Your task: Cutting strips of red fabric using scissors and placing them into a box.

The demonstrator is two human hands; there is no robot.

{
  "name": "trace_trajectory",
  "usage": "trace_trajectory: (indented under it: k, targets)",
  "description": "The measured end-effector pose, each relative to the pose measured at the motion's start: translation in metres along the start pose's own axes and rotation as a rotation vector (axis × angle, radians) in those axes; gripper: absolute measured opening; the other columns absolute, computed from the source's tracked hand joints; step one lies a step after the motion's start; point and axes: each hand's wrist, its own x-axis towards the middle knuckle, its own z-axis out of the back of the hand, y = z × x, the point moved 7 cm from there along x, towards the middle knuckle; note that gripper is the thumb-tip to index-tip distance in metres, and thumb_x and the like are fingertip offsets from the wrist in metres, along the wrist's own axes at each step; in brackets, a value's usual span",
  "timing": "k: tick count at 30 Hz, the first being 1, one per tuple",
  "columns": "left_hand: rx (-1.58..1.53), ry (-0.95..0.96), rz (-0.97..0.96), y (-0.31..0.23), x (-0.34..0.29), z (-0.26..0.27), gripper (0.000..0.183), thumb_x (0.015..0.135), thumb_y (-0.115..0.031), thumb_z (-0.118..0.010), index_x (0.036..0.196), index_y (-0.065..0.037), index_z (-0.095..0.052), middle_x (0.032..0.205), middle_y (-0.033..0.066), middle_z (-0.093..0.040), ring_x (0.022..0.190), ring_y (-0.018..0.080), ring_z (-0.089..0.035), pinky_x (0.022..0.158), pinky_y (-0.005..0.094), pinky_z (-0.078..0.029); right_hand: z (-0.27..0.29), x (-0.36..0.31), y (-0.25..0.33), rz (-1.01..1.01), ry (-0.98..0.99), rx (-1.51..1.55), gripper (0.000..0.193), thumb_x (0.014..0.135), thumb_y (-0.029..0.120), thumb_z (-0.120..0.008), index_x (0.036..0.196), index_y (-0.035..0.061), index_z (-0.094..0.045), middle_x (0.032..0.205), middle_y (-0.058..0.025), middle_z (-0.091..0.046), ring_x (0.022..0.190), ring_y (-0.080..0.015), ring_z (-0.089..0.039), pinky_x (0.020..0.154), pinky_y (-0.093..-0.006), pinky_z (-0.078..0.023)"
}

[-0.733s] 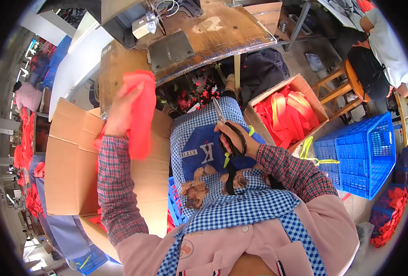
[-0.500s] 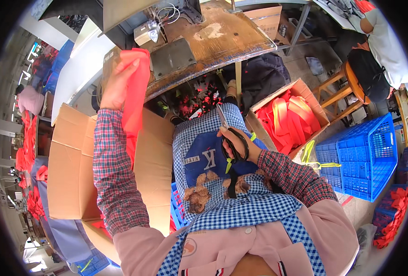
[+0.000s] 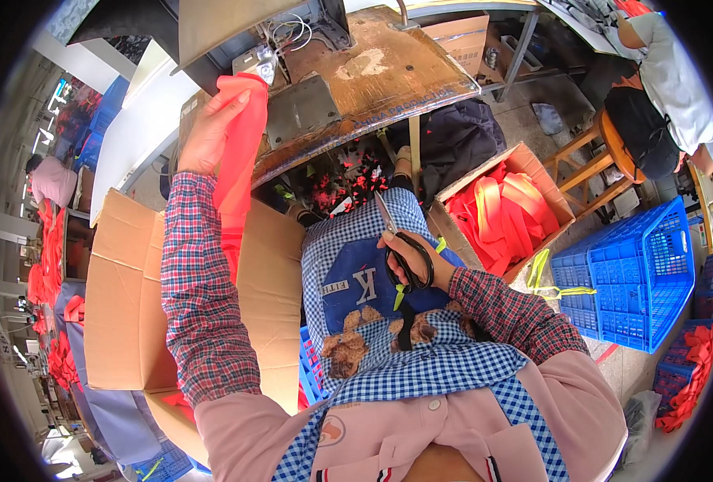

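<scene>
My left hand [image 3: 209, 132] is raised in front of the worktable and closed on the upper end of a red fabric strip [image 3: 237, 165]. The strip hangs down behind my left forearm toward the open cardboard box [image 3: 270, 297] on my left. In my lap, my right hand [image 3: 411, 261] grips a pair of scissors [image 3: 387, 214] by its black handles. The metal blades point away from me, and a black and yellow-green tie hangs at the handles. The scissors are well apart from the red strip, over my blue checked apron [image 3: 421, 365].
The worn wooden table [image 3: 405, 68] stands ahead, with a machine at its left. At right are a carton of red strips [image 3: 501, 213], a blue plastic crate [image 3: 626, 273] and a wooden stool [image 3: 614, 153]. Another person [image 3: 678, 80] is at far right. Scraps lie under the table.
My left hand has risen slightly with the red strip and shifted a little to the right. My right hand and the scissors have barely moved.
</scene>
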Motion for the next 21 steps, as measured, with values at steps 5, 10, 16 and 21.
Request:
trace_trajectory:
  k: [5,10,16,21]
  targets:
    - [0.029,0.003,0.002,0.001,0.001,0.004,0.030,0.090,-0.015,-0.068,0.118,-0.005,-0.062,0.109,0.0044,-0.067,0.095,0.0131,-0.065,0.083,0.0283,-0.053,-0.003,0.001,0.002,0.026,0.012,-0.011,0.048,0.098,0.050,-0.044,0.106,0.0031,-0.053,0.061,-0.0035,-0.053,0.043,-0.0101,-0.048,0.040,-0.0257,-0.042]
    - [0.055,0.013,-0.006,0.002,-0.001,0.005,0.029,0.090,-0.014,-0.067,0.117,-0.004,-0.063,0.109,0.0041,-0.067,0.096,0.0130,-0.065,0.085,0.0275,-0.053,-0.003,-0.001,0.001,0.030,0.021,-0.036,0.048,0.099,0.049,-0.044,0.107,0.0022,-0.053,0.062,-0.0035,-0.053,0.045,-0.0103,-0.049,0.041,-0.0257,-0.042]
    - [0.099,0.019,-0.028,0.006,-0.008,-0.003,0.028,0.091,-0.015,-0.066,0.116,-0.004,-0.063,0.109,0.0044,-0.067,0.097,0.0130,-0.064,0.085,0.0277,-0.052,-0.002,-0.006,0.002,0.045,-0.008,-0.017,0.046,0.097,0.047,-0.050,0.104,0.0012,-0.055,0.061,-0.0028,-0.052,0.045,-0.0108,-0.049,0.042,-0.0262,-0.042]
    - [0.173,0.277,0.109,0.033,-0.036,-0.074,0.028,0.094,-0.016,-0.061,0.118,-0.002,-0.061,0.109,0.0050,-0.066,0.097,0.0127,-0.064,0.086,0.0270,-0.051,0.002,-0.007,0.005,0.056,-0.029,-0.053,0.043,0.095,0.045,-0.052,0.101,0.0033,-0.056,0.063,-0.0031,-0.052,0.049,-0.0108,-0.051,0.043,-0.0265,-0.043]
